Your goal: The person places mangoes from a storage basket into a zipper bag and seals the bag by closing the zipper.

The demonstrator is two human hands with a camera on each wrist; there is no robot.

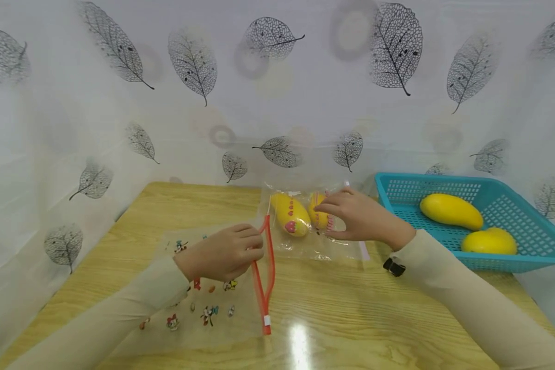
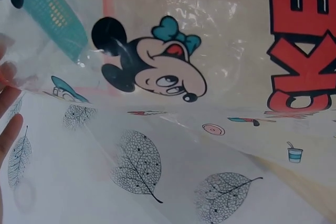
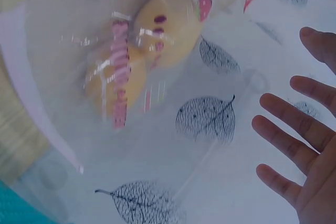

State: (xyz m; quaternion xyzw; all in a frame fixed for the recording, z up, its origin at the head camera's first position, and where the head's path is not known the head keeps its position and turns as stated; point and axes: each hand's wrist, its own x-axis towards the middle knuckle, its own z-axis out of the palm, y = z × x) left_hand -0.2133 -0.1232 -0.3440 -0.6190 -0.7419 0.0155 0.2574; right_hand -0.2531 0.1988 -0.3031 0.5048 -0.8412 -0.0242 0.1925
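My left hand grips the upper part of the red-edged mouth of a clear zip bag printed with cartoon figures. The bag lies across the left of the table, and its red zipper strip carries a white slider. In the left wrist view the cartoon print shows large. My right hand, fingers spread, hovers at the right side of a second clear bag with pink print. Two yellow mangoes lie inside that bag; the right one is partly covered by my fingers.
At the right stands a turquoise perforated basket with two more mangoes, one long and one nearer the front. Behind the wooden table hangs a white leaf-print curtain.
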